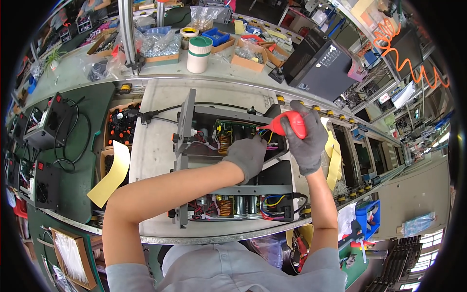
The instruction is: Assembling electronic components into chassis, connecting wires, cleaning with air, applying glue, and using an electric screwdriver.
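In my gloved right hand (307, 141) is a red squeeze bottle (294, 124) with a narrow nozzle, tilted so its tip points left into the farther open metal unit (228, 113). Coloured wires (266, 134) lie just below that tip. My gloved left hand (245, 158) reaches into the same unit from the near side, fingers bent together at the wires; what they pinch is hidden. A circuit board and a copper coil (224, 142) show inside. The second open unit (233, 190) stands nearer to me, under my left forearm, with a similar coil and wires.
Both units rest on a pale board (151, 170) over a roller line. Left of it are a curved yellow sheet (110, 175), a box of black and orange parts (121, 124) and finished-looking black units (48, 124). Behind stand a white jar (199, 56) and a black computer case (318, 63).
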`<state>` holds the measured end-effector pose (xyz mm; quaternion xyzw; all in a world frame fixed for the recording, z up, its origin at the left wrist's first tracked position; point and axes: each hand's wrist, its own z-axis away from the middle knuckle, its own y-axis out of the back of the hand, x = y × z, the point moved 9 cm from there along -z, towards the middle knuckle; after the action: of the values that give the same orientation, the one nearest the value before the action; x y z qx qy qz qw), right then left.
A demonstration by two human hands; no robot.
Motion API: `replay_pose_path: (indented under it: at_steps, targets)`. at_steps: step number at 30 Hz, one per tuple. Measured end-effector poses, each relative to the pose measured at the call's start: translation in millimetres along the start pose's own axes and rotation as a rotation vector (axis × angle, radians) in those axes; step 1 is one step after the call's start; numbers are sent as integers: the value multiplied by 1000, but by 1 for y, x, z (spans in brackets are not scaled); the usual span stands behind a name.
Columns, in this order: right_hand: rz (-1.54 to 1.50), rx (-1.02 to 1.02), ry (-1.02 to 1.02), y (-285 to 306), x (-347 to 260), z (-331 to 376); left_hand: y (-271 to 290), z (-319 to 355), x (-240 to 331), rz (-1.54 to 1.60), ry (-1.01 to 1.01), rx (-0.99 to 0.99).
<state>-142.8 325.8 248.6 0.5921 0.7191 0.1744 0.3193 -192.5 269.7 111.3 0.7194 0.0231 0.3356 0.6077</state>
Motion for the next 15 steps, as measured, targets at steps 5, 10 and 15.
replay_pose_path:
  at_steps: [5, 10, 15]
  targets:
    - [29, -9, 17, -4, -10, -5, 23, 10, -2, 46, 3, 56]
    - [-196, 172, 23, 9, -13, -14, 106, 56, -63, 112, 23, 401]
    - [-205, 17, 223, -28, -71, -27, 137, 115, -150, 188, 147, 785]
